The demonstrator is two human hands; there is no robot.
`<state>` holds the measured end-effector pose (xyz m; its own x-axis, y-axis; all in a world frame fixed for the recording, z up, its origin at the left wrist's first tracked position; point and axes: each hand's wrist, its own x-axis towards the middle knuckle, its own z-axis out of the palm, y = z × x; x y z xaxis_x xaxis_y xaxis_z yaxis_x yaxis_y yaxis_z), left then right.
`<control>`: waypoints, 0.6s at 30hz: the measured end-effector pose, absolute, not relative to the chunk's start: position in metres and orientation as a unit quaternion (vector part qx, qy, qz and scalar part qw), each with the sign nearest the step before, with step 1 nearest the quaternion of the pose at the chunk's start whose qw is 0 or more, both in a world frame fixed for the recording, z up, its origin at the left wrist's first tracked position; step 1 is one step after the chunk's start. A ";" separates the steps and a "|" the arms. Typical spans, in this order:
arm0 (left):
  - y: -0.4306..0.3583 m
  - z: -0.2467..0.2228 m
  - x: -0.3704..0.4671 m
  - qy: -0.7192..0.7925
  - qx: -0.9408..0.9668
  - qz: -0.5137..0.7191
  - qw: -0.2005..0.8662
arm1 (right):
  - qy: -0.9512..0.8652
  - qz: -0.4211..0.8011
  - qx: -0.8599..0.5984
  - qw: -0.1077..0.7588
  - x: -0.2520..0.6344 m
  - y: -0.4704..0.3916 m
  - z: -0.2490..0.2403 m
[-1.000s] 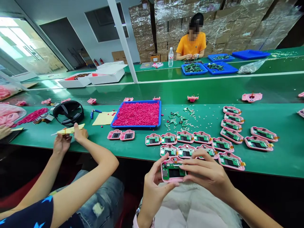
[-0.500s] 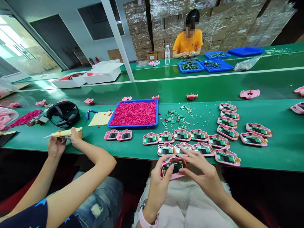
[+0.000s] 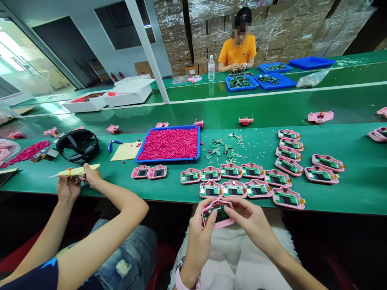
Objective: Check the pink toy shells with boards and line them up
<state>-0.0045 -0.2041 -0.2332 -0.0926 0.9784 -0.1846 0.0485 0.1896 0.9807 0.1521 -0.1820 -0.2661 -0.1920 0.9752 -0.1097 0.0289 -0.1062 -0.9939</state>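
Over my lap, just off the table's front edge, I hold a pink plastic casing [image 3: 223, 223] with a green circuit board and a dark screen inside. My left hand [image 3: 199, 231] grips its left side, thumb lying on the board. On the right side, my right hand [image 3: 249, 219] has its thumb and fingers closed on the casing's rim and upper edge. Right beyond my hands, similar open pink casings [image 3: 234, 188] with boards lie in rows on the green table [image 3: 332, 197]. Small green boards [image 3: 228, 151] and white bits are scattered behind them.
A blue tray [image 3: 167, 160] full of small pink-red parts stands left of centre. Two pink casings [image 3: 148, 172] lie before it. At left, a co-worker's hands [image 3: 71, 185] hold a yellow-wrapped item. Pink shells [image 3: 321, 117] sit along the belt. Another person [image 3: 237, 52] sits opposite.
My right hand has closed from spread fingers onto the casing's right side. The casing has shifted slightly left with my left hand still holding it.
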 end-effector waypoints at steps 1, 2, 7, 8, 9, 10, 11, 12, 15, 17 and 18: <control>-0.202 -0.238 -0.010 0.594 0.444 0.459 0.490 | -0.526 0.568 -0.482 0.410 0.152 -0.181 -0.266; -0.200 -0.243 -0.018 0.619 0.439 0.462 0.459 | -0.533 0.563 -0.483 0.406 0.152 -0.180 -0.267; -0.176 -0.269 -0.084 0.775 0.404 0.427 0.230 | -0.632 0.440 -0.502 0.393 0.166 -0.162 -0.265; -0.171 -0.271 -0.097 0.784 0.409 0.413 0.217 | -0.647 0.416 -0.508 0.388 0.170 -0.158 -0.265; -0.167 -0.273 -0.107 0.785 0.420 0.400 0.216 | -0.658 0.399 -0.511 0.383 0.173 -0.154 -0.266; -0.164 -0.275 -0.115 0.783 0.435 0.388 0.219 | -0.667 0.387 -0.511 0.379 0.175 -0.151 -0.267; -0.161 -0.276 -0.120 0.780 0.452 0.374 0.219 | -0.676 0.378 -0.509 0.375 0.176 -0.148 -0.268; -0.158 -0.277 -0.122 0.776 0.470 0.360 0.218 | -0.685 0.369 -0.508 0.371 0.176 -0.145 -0.269; -0.150 -0.282 -0.117 0.767 0.515 0.331 0.193 | -0.709 0.342 -0.506 0.353 0.171 -0.135 -0.271; -0.146 -0.287 -0.107 0.767 0.530 0.320 0.165 | -0.719 0.327 -0.505 0.348 0.165 -0.129 -0.270; -0.143 -0.290 -0.102 0.770 0.533 0.317 0.149 | -0.723 0.322 -0.504 0.347 0.162 -0.127 -0.270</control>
